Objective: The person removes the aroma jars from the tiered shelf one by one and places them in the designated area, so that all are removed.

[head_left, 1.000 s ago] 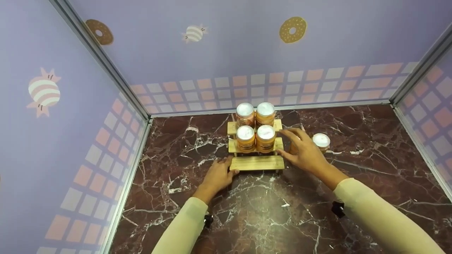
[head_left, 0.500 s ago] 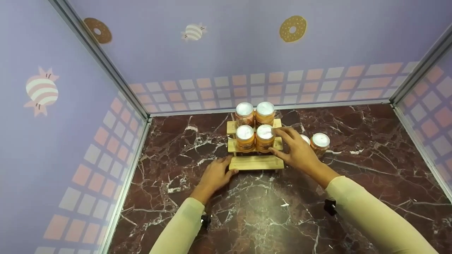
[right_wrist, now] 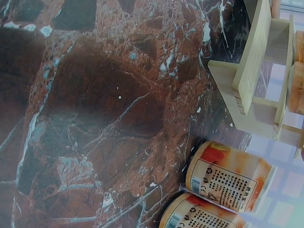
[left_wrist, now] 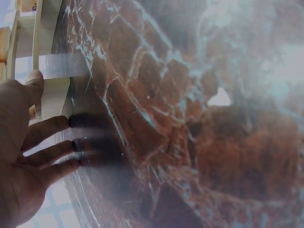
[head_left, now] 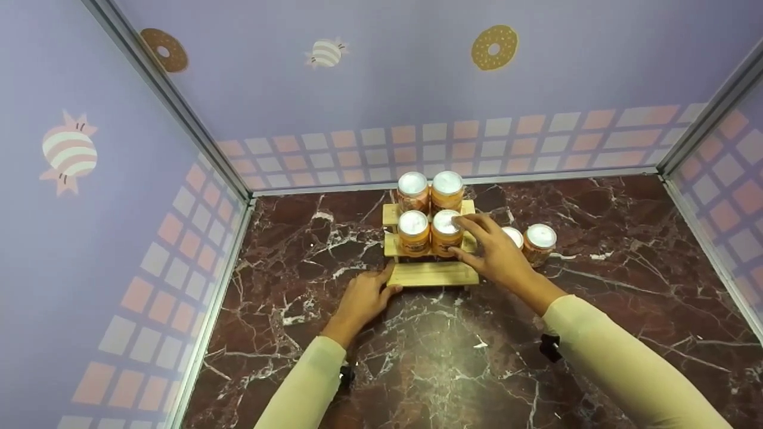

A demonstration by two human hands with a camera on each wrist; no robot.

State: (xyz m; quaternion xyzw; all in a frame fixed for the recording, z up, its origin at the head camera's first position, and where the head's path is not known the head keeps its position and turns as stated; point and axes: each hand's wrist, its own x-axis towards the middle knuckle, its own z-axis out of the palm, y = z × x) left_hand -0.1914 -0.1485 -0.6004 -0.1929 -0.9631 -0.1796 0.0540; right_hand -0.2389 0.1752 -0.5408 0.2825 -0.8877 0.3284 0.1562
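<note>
A three-step wooden display rack stands near the back wall. On its top step sit two orange jars with white lids, a left one and a right one. Below them, the middle step bears a left jar and a right jar. My right hand holds that right jar, index finger by the lid and thumb lower on its side. My left hand grips the left end of the bare lowest step, thumb on its front edge and other fingers reaching down to the tabletop.
Two more jars stand on the dark marble tabletop right of the rack: an outer one and one partly behind my right hand. Their printed labels show in the right wrist view. Patterned walls enclose the back and sides.
My right hand has moved left from the rack's right end onto the right jar of the middle step, uncovering a jar lid behind it. The left hand stays at the rack.
</note>
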